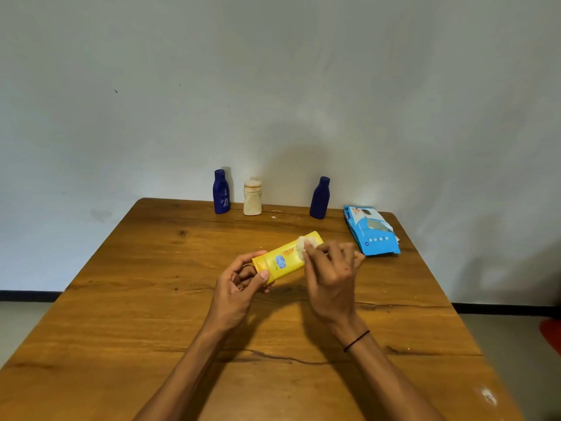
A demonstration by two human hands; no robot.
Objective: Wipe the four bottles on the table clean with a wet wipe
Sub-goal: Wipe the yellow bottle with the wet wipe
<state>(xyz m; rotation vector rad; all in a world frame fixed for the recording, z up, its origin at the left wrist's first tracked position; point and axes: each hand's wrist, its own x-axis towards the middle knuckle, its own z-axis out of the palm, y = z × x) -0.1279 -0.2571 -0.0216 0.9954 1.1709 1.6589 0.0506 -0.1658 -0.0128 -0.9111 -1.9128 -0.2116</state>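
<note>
The left hand (243,281) grips the cap end of the yellow bottle (287,256), thumb on top and fingers curled beneath it. The bottle is held tilted above the middle of the table (121,299), its base pointing toward the far right corner. The right hand (331,268) pinches a small white wipe (303,243) between fingertips and thumb and presses it against the bottle's upper side near the base. A thin black band (356,340) circles the right wrist.

Along the far edge of the table stand three more bottles, all upright. A blue bottle (221,192) stands left of centre, with a cream bottle (252,197) just beside it on the right, the two close but apart. A second blue bottle (319,198) stands further right, well apart from the cream one. Near the far right corner lies a blue wipes pack (372,230), flat on the table, its flap seemingly lifted. A pale smudge (488,395) marks the wood near the right edge, close to the near corner.
</note>
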